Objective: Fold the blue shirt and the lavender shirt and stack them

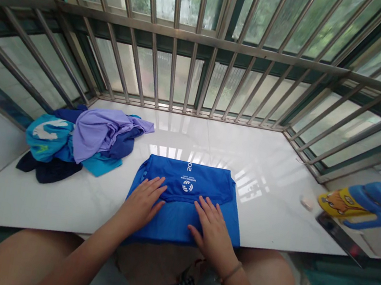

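1. I'm on the head view, reading the clock from its centre: the blue cloth point(174, 221) lies at six o'clock, spread on the white counter point(272, 218), right up to the near edge.
2. Its upper part is doubled over, and there's the white emblem point(188, 187) facing up, with part of some lettering at the far edge.
3. Left hand point(143, 202), seven o'clock: palm down on the cloth, fingers spread, nothing gripped.
4. Right hand point(209, 222), five o'clock: it's laid flat too, fingertips at the lower edge of the doubled part, grasp released. I see a thin band point(232, 272) on that wrist.
5. Over at nine o'clock, well apart from the cloth, a crumpled heap of clothes: lavender piece point(99, 135) on top, turquoise piece point(49, 134) beside it, dark piece point(55, 172) below.
6. Near three o'clock, a yellow-and-blue mug point(358, 202) by a dark phone point(338, 235); I can't tell whether they touch.
7. Twelve o'clock: metal bars point(197, 37) across the window.
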`<state>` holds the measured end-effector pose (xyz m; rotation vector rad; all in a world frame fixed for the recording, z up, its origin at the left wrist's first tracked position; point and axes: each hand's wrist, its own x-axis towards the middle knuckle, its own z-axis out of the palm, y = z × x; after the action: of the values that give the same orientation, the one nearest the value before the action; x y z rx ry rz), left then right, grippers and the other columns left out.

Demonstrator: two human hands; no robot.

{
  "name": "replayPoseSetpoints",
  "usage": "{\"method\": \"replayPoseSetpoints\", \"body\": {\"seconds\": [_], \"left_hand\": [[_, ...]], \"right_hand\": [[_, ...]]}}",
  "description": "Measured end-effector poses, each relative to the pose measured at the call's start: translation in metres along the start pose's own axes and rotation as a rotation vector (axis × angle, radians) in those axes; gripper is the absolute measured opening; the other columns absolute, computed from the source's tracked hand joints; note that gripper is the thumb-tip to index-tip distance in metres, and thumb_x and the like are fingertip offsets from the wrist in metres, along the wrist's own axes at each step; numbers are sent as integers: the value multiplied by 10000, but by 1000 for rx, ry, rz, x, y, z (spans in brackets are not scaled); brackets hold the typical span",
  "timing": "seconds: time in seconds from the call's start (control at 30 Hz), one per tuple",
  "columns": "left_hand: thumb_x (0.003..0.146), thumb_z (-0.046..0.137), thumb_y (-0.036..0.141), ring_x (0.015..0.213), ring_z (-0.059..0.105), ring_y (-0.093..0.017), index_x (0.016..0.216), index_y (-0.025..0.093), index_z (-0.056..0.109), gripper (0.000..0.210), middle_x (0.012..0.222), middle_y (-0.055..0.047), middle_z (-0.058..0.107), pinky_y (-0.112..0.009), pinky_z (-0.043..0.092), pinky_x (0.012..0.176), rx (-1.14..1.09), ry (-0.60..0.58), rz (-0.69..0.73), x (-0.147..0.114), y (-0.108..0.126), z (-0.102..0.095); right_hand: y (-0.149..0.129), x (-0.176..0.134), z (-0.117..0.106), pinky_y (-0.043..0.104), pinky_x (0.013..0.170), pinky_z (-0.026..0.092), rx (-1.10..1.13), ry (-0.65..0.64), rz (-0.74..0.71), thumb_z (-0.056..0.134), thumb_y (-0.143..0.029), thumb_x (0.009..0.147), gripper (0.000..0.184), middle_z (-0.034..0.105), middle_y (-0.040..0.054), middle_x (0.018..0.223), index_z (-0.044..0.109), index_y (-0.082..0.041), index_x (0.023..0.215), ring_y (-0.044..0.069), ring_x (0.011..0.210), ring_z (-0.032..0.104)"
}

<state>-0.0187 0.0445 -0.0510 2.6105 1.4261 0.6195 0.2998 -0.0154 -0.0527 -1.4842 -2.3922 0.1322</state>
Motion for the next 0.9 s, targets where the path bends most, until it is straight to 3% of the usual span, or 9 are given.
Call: {"method": "replayPoseSetpoints", "body": {"seconds": [0.1,0.23,0.57,0.9], "left_hand": [[1096,555,400,1607,459,-346,1610,229,551,542,1742,-131,468,-621,405,1307,35,-29,-33,-1,3,14],[1095,560,438,1595,477,-350,1615,236,548,558,1729,-127,489,-630,389,1313,40,-47,-103,-7,2,25],[1082,560,389,1578,505,-329,1519,234,644,471,1688,-111,549,-617,385,1328,10,-27,-167,-7,5,22],[1090,543,375,1558,529,-338,1493,208,659,452,1667,-128,570,-628,405,1315,23,-18,-166,-6,6,21]], "right_hand": [[-10,0,10,656,1311,366,-19,-20,26,634,-450,1058,756,401,140,1761,389,-224,1736,369,1639,388],[-17,-6,25,643,1299,377,-61,13,72,580,-424,1074,647,447,119,1733,489,-230,1684,370,1606,444],[-22,-9,32,515,1325,318,-85,175,91,551,-295,1064,507,544,72,1680,629,-226,1560,287,1568,498],[-22,-8,31,537,1302,344,-119,167,76,543,-276,1055,515,547,78,1679,628,-213,1559,302,1558,506]]}}
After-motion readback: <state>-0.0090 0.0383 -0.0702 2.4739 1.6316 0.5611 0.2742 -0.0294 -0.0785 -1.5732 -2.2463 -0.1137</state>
